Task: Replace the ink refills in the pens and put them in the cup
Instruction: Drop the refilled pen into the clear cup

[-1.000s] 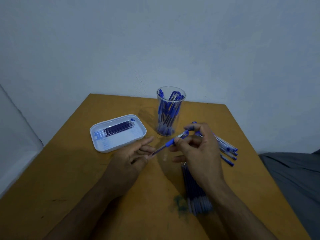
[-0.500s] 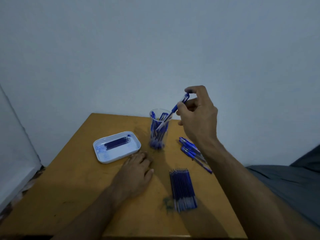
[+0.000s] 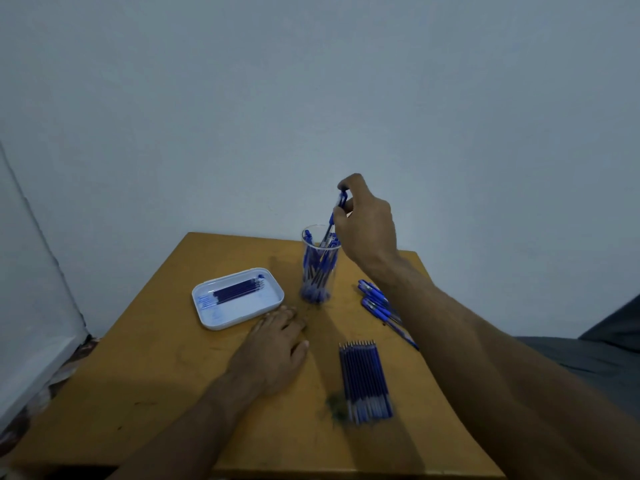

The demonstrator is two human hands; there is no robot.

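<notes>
No brand, label or writing can be read on any item. One blue pen [image 3: 335, 216] is pinched near its cap end by the thumb and fingers of the right hand [image 3: 367, 226], so that grip is clamped on the pen; the pen is tilted, with its lower end inside the rim of the single clear cup [image 3: 320, 265]. The cup stands upright at the far middle of the orange surface [image 3: 156, 368] and is crowded with blue pens; their number cannot be counted. The left hand [image 3: 277, 344] is laid flat on the surface, fingers relaxed and apart, nothing held, just near of the white tray [image 3: 239, 318]. One tray is seen, left of the cup, and a small bundle of dark refills [image 3: 239, 289] is held in it, too close-packed to count. A row of refills [image 3: 363, 379], roughly a dozen, is laid side by side near and right of the left hand. Several loose pens [image 3: 377, 303], about five, are spread right of the cup, partly hidden by the right forearm.
</notes>
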